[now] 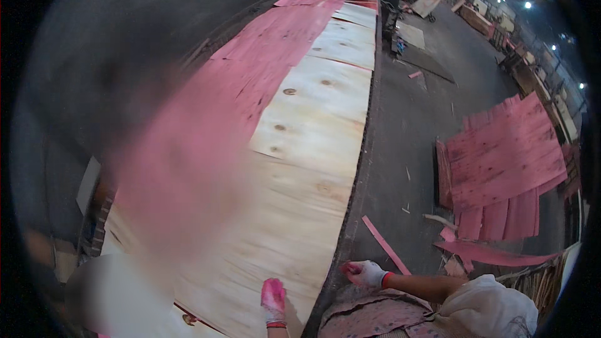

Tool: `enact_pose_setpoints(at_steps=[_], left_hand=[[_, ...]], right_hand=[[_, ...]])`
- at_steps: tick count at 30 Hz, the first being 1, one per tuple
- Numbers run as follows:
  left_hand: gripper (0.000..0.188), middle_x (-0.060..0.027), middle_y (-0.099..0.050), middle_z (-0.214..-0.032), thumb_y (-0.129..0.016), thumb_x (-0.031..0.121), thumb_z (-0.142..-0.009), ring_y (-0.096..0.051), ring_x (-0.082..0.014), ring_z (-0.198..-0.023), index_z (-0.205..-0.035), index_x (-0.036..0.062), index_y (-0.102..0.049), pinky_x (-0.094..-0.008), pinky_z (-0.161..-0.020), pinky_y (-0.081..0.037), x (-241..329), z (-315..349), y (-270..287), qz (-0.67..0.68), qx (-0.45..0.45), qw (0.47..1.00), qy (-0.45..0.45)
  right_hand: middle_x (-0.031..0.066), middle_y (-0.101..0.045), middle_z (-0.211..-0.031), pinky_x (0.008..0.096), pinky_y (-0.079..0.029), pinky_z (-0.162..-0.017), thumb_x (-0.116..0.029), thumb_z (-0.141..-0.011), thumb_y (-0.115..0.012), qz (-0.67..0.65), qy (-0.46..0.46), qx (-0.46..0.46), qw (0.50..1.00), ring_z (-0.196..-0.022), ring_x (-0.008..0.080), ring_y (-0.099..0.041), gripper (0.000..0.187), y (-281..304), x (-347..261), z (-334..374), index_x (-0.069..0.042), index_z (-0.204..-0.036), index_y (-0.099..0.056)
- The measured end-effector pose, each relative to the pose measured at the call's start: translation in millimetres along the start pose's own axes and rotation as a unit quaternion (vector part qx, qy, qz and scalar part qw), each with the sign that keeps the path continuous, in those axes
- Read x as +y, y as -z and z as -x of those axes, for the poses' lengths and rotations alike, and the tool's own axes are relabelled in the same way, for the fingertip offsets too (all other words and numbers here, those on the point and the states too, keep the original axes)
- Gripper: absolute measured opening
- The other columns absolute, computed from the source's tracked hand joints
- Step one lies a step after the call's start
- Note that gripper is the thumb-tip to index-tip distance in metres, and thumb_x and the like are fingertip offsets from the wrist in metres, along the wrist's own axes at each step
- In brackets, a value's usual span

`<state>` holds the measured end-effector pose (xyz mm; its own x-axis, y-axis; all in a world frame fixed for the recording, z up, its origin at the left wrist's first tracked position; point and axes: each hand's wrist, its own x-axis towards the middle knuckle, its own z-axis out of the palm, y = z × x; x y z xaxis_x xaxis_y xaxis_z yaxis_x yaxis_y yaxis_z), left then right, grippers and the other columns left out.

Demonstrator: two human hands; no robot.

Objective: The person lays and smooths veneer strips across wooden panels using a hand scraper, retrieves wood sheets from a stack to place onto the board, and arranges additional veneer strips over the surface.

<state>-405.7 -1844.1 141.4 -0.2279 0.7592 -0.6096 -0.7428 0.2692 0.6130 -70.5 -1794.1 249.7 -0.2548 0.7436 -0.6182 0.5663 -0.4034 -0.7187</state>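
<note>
A long run of thin wood veneer sheets stretches away from me, with pale sheets (300, 194) on the right and pink-stained sheets (250, 81) on the left. My left hand (273, 298), in a white glove stained pink, lies over the nearest pale sheet, its short visible fingers pointing forward and nothing seen in them. Off the right edge of the sheets, my right hand (366, 273) hangs in front of my stained apron (375, 316). Its gloved fingers are curled in, and no object shows in them. A blurry smear hides part of the left side.
On the right stands a stack of pink veneer sheets (507, 156). Pink strips (385, 244) and scraps lie on the dark floor beside the line. A dark post (393, 0) rises near the far end. Stacked boards (476, 20) stand farther back on the right.
</note>
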Motion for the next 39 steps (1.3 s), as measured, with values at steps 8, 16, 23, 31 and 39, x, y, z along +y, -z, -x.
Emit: enact_pose_setpoints(at_steps=[8,16,23,31,39], left_hand=[[0.025,-0.0034,-0.064,-0.104,-0.064,0.020,-0.091,-0.061,-0.0162,-0.091,-0.111,0.0069,-0.062,-0.0302,-0.075,-0.052,-78,72,-112,-0.256,-0.024,0.965,0.051],[0.042,-0.0090,-0.064,-0.115,-0.066,0.019,-0.090,-0.061,-0.0172,-0.102,-0.127,0.0015,-0.055,-0.0287,-0.089,-0.049,-164,95,-144,-0.491,-0.139,0.860,0.021],[0.035,-0.0089,-0.064,-0.115,-0.067,0.008,-0.088,-0.060,-0.0171,-0.105,-0.121,-0.0015,-0.059,-0.0280,-0.094,-0.048,-207,76,-239,-0.553,-0.278,0.784,-0.046],[0.036,-0.0092,-0.064,-0.113,-0.066,0.008,-0.089,-0.059,-0.0179,-0.104,-0.122,-0.0003,-0.058,-0.0300,-0.093,-0.047,-203,26,-298,-0.570,-0.387,0.724,-0.024],[0.038,-0.0041,-0.066,-0.099,-0.068,0.021,-0.090,-0.058,-0.0091,-0.077,-0.122,0.0029,-0.057,-0.0220,-0.063,-0.047,-193,-60,-287,-0.583,-0.388,0.714,-0.019]], right_hand=[[0.0048,-0.069,-0.092,0.0297,-0.050,-0.078,-0.026,-0.088,-0.059,-0.047,0.055,0.105,0.992,-0.081,0.0137,-0.063,0.028,61,107,61,-0.012,-0.112,-0.065],[0.0069,-0.067,-0.088,0.0357,-0.052,-0.062,-0.014,-0.080,-0.063,0.222,0.210,0.378,0.874,-0.073,0.0235,-0.066,0.021,154,182,164,-0.011,-0.100,-0.066],[0.0114,-0.067,-0.102,0.0373,-0.054,-0.078,-0.018,-0.085,-0.059,-0.059,0.146,0.370,0.915,-0.090,0.0285,-0.066,0.033,144,151,193,-0.013,-0.118,-0.062],[0.0140,-0.067,-0.109,0.0340,-0.052,-0.086,-0.010,-0.088,-0.057,-0.188,0.207,0.581,0.765,-0.101,0.0280,-0.065,0.029,228,101,158,-0.006,-0.116,-0.062],[0.0007,-0.067,-0.084,0.0263,-0.050,-0.066,-0.012,-0.087,-0.059,-0.240,0.092,0.648,0.717,-0.069,0.0066,-0.058,0.025,233,161,167,-0.010,-0.112,-0.066]])
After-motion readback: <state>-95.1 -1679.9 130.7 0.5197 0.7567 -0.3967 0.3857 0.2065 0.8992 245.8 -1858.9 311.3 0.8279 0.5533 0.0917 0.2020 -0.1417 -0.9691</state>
